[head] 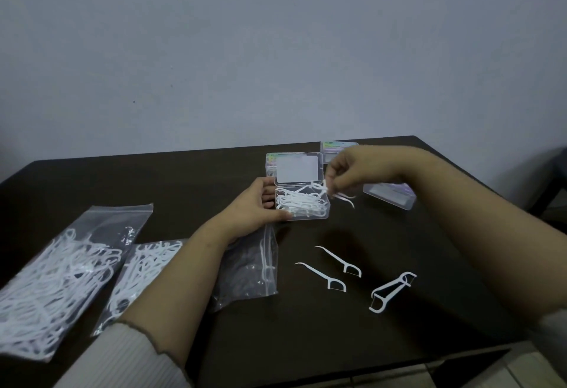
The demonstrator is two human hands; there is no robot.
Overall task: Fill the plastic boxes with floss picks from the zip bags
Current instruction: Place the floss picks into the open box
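Note:
An open clear plastic box (pixel 325 215) holds several white floss picks, its lid (pixel 296 169) standing up behind. My left hand (pixel 256 206) grips the box's left side. My right hand (pixel 345 174) hovers over the box's right edge and pinches a few floss picks (pixel 343 196) that hang down. Loose floss picks lie on the dark table (pixel 306 341): one (pixel 339 260), another (pixel 320 275), and a crossed pair (pixel 392 291). Two full zip bags (pixel 58 271) (pixel 138 271) lie at the left. A nearly empty zip bag (pixel 251 268) lies under my left forearm.
Two more plastic boxes sit at the back right: one closed (pixel 389 196) beside my right wrist, one (pixel 333 150) behind my right hand. The table's right corner and front edge are close. A plain wall rises behind the table.

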